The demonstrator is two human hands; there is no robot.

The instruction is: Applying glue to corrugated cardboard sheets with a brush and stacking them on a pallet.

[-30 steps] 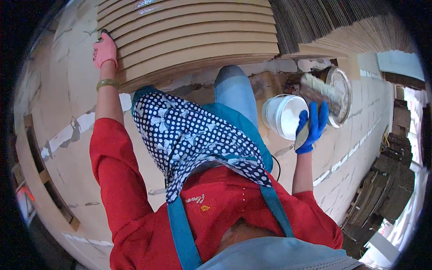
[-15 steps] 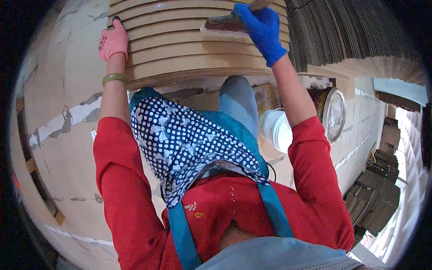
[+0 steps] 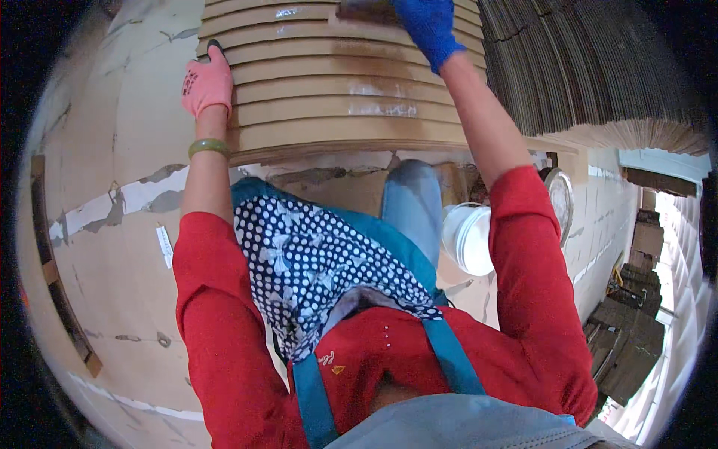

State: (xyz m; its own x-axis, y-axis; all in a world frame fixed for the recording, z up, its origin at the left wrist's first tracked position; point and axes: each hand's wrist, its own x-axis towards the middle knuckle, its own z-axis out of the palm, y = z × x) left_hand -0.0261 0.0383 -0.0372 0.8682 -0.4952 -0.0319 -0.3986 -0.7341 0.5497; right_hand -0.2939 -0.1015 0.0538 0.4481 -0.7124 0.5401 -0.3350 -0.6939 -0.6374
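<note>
Overlapping cardboard sheets lie in stepped rows in front of me, with wet shiny streaks on several strips. My left hand, in a pink glove with a dark fingertip, grips their left edge; some of its fingers are hidden. At the top, my right hand wears a blue knitted glove and is closed round a wide flat brush. The brush is blurred and lies over the upper strips; its handle is out of the picture.
A dense stack of cardboard stands on the right. Below the sheets are a white bucket and a round-topped container, partly behind my right arm. Bundled cardboard lies at the far right. A white label is on the floor at left.
My right hand and the brush have moved farther up the sheets, leaving fresh wet streaks on the lower strips. The view has shifted slightly; my left hand stays at the edge.
</note>
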